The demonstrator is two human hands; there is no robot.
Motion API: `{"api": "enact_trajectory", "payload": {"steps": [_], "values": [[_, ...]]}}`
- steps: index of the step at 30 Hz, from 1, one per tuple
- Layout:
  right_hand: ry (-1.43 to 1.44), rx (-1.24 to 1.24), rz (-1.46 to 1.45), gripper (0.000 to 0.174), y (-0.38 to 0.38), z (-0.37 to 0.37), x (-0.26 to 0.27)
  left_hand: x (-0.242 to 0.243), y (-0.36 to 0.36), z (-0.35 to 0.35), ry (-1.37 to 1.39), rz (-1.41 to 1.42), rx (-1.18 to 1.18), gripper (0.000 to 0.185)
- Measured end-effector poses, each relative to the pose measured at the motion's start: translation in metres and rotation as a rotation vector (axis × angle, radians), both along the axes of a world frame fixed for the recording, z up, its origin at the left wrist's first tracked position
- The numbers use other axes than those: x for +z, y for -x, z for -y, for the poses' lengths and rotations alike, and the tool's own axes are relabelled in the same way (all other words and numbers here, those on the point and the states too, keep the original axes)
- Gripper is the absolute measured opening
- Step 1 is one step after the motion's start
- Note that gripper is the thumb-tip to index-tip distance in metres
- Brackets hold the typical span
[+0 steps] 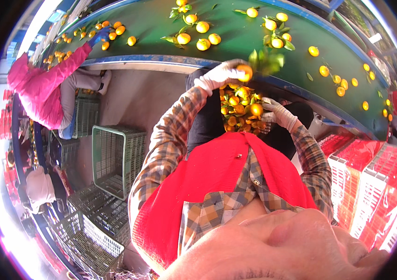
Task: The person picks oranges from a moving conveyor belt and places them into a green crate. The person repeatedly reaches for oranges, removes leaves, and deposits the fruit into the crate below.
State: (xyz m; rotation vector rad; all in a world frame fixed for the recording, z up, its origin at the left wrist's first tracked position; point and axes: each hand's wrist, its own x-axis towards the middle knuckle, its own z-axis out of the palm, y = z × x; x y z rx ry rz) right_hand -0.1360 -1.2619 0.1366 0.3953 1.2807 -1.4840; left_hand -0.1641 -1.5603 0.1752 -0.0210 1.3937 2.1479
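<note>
My left hand (pixel 224 74), in a white glove, holds an orange mandarin (pixel 245 72) at its fingertips, above the near edge of a green conveyor belt (pixel 233 28). Blurred green leaves (pixel 266 61) are just beyond that fruit. Between my knees is a container heaped with mandarins (pixel 238 101); its rim is mostly hidden. My right hand (pixel 279 112), also gloved, is at the right side of the heap. Its fingertips are beside a bright mandarin (pixel 256 109); whether they grip it is unclear.
Loose mandarins (pixel 203 44), some with leaves, lie on the belt behind its blue rail (pixel 156 60). At left, a person in a pink jacket (pixel 39 87) reaches over the belt. Plastic crates (pixel 125 157) stand on the left floor. White crates with red covering (pixel 366 175) are stacked at right.
</note>
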Motion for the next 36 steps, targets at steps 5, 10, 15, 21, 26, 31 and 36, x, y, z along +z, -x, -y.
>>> {"api": "enact_trajectory", "payload": {"steps": [5,10,15,21,26,31,36], "values": [[0.172,0.073,-0.147,0.038,0.023,-0.025,0.016,-0.028,-0.046,-0.036,0.439,0.003,-0.507,0.059],[0.232,-0.058,-0.221,0.037,0.053,-0.043,0.016,-0.083,-0.055,-0.052,0.772,-0.347,-0.672,0.071],[0.119,-0.068,-0.286,0.033,0.061,-0.033,0.005,-0.093,-0.054,-0.047,0.729,-0.287,-0.573,0.067],[0.131,0.002,-0.621,0.030,0.091,-0.011,0.021,-0.045,-0.056,-0.039,0.828,-0.472,-0.398,0.054],[-0.152,-0.065,-0.772,0.030,0.139,0.006,0.005,-0.012,-0.012,-0.020,0.557,-0.537,-0.013,0.030],[-0.435,0.106,-1.184,0.044,0.175,0.022,-0.021,-0.026,0.045,0.014,1.054,-0.745,0.344,0.026],[-0.700,0.304,-1.443,0.056,0.217,0.054,-0.018,-0.059,0.052,0.011,1.253,-0.622,0.380,0.025]]}}
